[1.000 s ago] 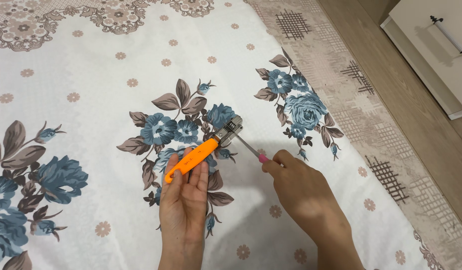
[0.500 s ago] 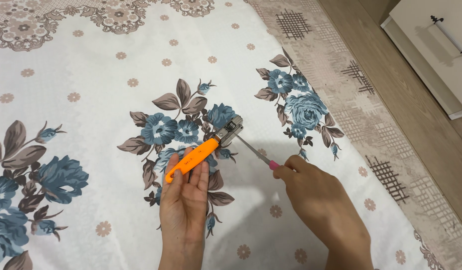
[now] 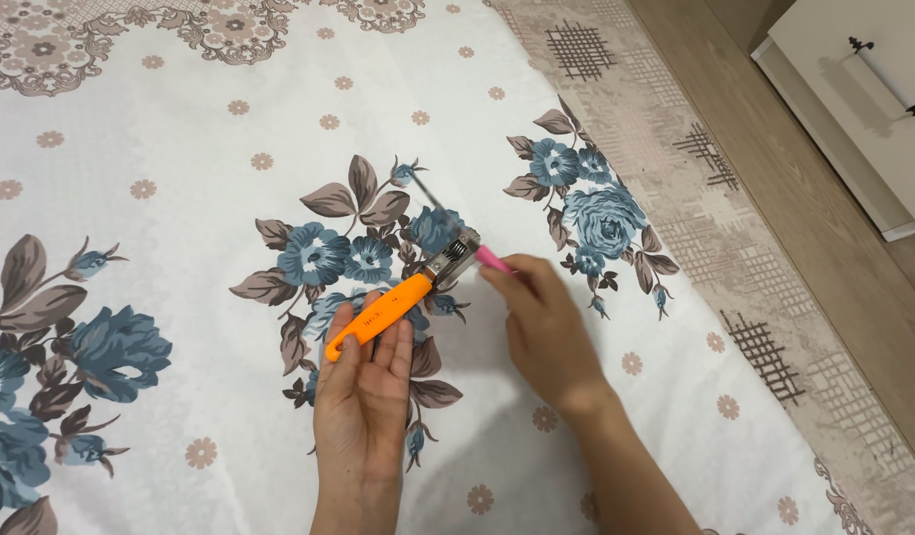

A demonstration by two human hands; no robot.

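While the left hand [image 3: 363,396] is lying palm up with fingers loosely extended, it is cradling the orange handle of a small adjustable wrench [image 3: 398,302] rather than clenching it, apparently so the metal head [image 3: 453,256] is staying steady and raised toward the other hand. The right hand [image 3: 542,327] is closing its grip around the pink handle [image 3: 492,260] of a thin tool, thumb and fingers pinched tight, and is pushing the slim metal shaft [image 3: 430,193] through or along the wrench's head; the shaft is emerging on the far side, pointing up and to the left. The wrench is sitting diagonally across the left fingertips, just above a floral cloth [image 3: 180,149] printed with blue roses and brown leaves, which is covering the surface beneath. To the right, a patterned beige rug [image 3: 675,168] is running alongside, then wooden flooring [image 3: 804,198] and a white cabinet [image 3: 864,99] with dark handles. Most of the pink handle is hidden inside the fist, the shaft's tip is blurring against the print, and whether it is passing through the jaws or beside them is impossible to make out. The cabinet is being cut off by the frame's edge.
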